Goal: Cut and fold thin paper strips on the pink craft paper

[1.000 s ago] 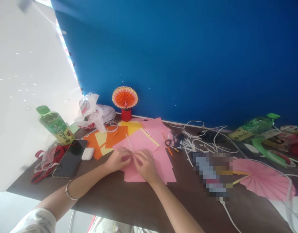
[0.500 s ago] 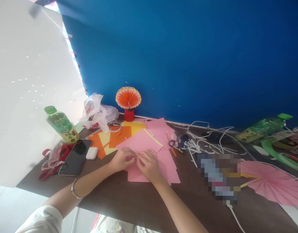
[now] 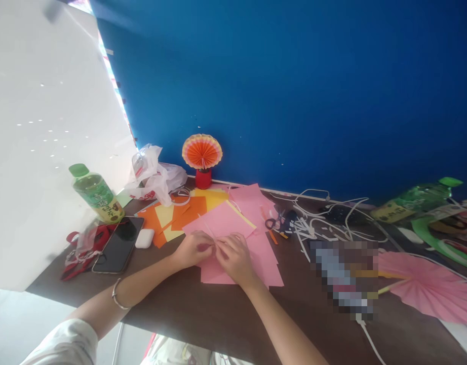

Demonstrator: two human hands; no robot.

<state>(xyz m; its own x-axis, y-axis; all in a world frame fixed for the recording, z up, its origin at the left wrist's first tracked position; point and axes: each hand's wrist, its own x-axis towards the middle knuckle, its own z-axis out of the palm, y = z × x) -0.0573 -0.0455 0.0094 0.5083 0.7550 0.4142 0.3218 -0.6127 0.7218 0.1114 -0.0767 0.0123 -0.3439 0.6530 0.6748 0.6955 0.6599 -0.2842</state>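
Observation:
Over a stack of pink paper sheets (image 3: 252,258), my left hand (image 3: 195,248) and my right hand (image 3: 233,256) meet with fingertips pinched together. A thin pale strip (image 3: 205,224) sticks out from between the fingers and runs up and left across the top sheet. What the fingertips grip beneath it is too small to see well. The top pink sheet (image 3: 218,215) lies at a slant and has a yellow strip (image 3: 241,214) along its far right edge. Orange paper (image 3: 188,215) and yellow paper (image 3: 210,197) are spread behind my left hand.
A phone (image 3: 119,246), a white earbud case (image 3: 145,238) and a green-capped bottle (image 3: 96,195) stand left. Behind is an orange pleated paper fan (image 3: 202,152). Right are scissors (image 3: 273,223), paper scraps (image 3: 305,230), white cables (image 3: 347,223) and a pink pleated fan (image 3: 433,286).
Both hands stay pinched together in nearly the same place, with only slight finger movement. The whole view shifts a little; nothing on the table has been moved.

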